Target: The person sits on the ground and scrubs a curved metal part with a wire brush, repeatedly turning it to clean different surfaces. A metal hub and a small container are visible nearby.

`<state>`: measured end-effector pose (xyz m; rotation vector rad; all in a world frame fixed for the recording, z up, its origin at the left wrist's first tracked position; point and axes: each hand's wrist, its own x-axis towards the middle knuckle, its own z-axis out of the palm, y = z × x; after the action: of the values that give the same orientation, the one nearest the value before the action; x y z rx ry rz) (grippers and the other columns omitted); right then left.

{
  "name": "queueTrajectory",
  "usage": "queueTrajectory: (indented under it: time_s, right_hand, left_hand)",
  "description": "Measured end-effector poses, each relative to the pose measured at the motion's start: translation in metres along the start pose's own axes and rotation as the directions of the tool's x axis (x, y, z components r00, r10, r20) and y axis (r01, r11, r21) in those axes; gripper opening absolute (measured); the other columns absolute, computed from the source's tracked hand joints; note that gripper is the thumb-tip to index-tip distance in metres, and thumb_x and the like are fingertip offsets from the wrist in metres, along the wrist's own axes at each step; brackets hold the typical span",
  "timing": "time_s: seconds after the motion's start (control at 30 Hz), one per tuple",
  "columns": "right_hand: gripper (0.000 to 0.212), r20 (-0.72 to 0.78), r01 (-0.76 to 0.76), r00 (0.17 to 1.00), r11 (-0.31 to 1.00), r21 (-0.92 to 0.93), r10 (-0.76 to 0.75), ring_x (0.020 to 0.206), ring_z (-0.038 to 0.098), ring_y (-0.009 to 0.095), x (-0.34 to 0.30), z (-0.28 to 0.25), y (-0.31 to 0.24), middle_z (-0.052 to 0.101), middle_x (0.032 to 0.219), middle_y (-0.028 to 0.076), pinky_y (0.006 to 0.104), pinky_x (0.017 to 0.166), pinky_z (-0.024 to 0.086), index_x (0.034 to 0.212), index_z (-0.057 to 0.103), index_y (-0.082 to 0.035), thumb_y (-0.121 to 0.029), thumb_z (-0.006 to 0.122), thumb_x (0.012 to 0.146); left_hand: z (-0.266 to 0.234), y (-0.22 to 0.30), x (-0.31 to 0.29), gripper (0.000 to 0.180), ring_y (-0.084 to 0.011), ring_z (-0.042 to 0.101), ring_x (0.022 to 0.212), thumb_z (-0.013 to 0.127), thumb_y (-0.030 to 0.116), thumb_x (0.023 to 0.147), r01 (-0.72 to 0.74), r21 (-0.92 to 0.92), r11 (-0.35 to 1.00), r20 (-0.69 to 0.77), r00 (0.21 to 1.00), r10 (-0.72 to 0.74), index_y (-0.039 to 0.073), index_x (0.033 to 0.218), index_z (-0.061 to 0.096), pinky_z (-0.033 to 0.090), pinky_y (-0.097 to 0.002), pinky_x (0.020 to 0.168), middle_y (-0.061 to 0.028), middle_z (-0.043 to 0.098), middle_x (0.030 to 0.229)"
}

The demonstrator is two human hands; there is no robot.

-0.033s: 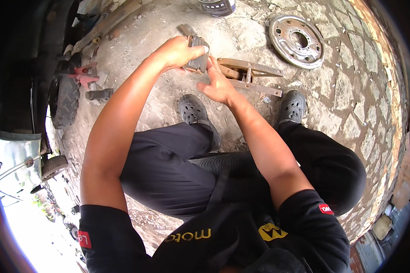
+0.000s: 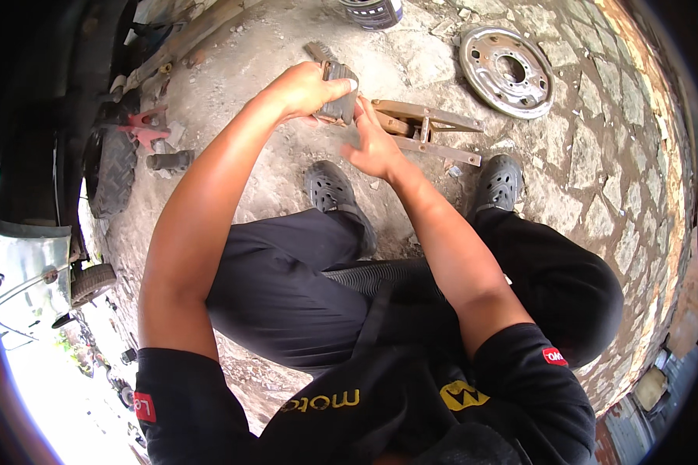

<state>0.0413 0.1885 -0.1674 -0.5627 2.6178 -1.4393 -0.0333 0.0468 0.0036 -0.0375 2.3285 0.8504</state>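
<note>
My left hand is closed around a dark, worn rectangular block, its thumb lying over the top face. Past the knuckles of that hand shows a short toothed or bristled grey-brown piece; whether it joins the block I cannot tell. My right hand has its fingers stretched toward the block's right edge, at or touching it, with the thumb held apart and blurred. Just right of those fingers, a rusty brown metal frame with long bars lies on the ground.
A round metal wheel disc lies at the far right. At the top edge stands a dark bucket. To the left are a red metal stand, a dark cylindrical piece and a tyre. My shoes rest on rough stone ground.
My right thumb has shifted slightly and is now blurred. The left hand keeps its grip on the block.
</note>
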Motion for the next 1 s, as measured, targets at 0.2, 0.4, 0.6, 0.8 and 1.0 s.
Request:
queueTrajectory:
  time_s: [0.2,0.4,0.6,0.8,1.0]
  right_hand:
    - [0.095,0.163,-0.291,0.938,0.951,-0.103,0.305,0.146,0.034,0.038,0.005,-0.024,-0.003,0.014,0.163,0.028,0.0423,0.117,0.036,0.159,0.012,-0.006,-0.012,0.064,0.080]
    - [0.086,0.220,-0.395,0.892,0.917,-0.052,0.396,0.148,0.030,0.040,0.007,-0.035,-0.032,0.024,0.159,0.031,0.0417,0.119,0.032,0.155,0.021,0.002,-0.017,0.063,0.082]
    - [0.085,0.132,-0.270,0.950,0.957,-0.106,0.282,0.144,0.038,0.039,0.015,-0.024,-0.039,0.029,0.159,0.026,0.0418,0.118,0.034,0.155,0.020,0.002,-0.016,0.062,0.083]
    - [0.084,0.197,-0.401,0.882,0.901,-0.166,0.429,0.143,0.040,0.038,0.009,-0.033,-0.008,0.025,0.161,0.025,0.0453,0.116,0.039,0.157,0.024,-0.006,-0.019,0.063,0.083]
    - [0.084,0.122,-0.231,0.964,0.971,-0.060,0.237,0.145,0.035,0.039,0.015,-0.029,-0.039,0.026,0.160,0.028,0.0430,0.119,0.035,0.156,0.023,-0.004,-0.018,0.064,0.083]
  left_hand:
    - [-0.005,-0.002,0.007,0.041,-0.0148,0.069,0.074,0.067,0.043,0.095,-0.023,0.025,0.999,-0.023,0.999,0.024,0.009,0.118,0.068,0.057,-0.0305,0.056,-0.0068,0.073,0.092]
    - [-0.008,0.000,0.000,0.044,-0.0149,0.068,0.073,0.070,0.043,0.094,-0.007,0.052,0.999,0.000,1.000,0.007,0.007,0.119,0.067,0.057,-0.0320,0.057,-0.0074,0.073,0.092]
    - [-0.011,-0.007,-0.001,0.043,-0.0154,0.068,0.074,0.071,0.041,0.094,-0.009,0.089,0.996,-0.016,1.000,0.011,0.006,0.120,0.067,0.056,-0.0314,0.058,-0.0083,0.073,0.093]
    - [-0.009,-0.009,0.011,0.043,-0.0146,0.067,0.076,0.071,0.039,0.094,-0.064,0.229,0.971,-0.068,0.994,0.082,0.006,0.121,0.066,0.056,-0.0316,0.061,-0.0085,0.073,0.093]
    - [-0.012,0.006,0.004,0.040,-0.0160,0.068,0.077,0.071,0.035,0.094,-0.031,0.226,0.974,-0.022,0.999,0.037,0.008,0.123,0.066,0.057,-0.0334,0.064,-0.0082,0.073,0.097]
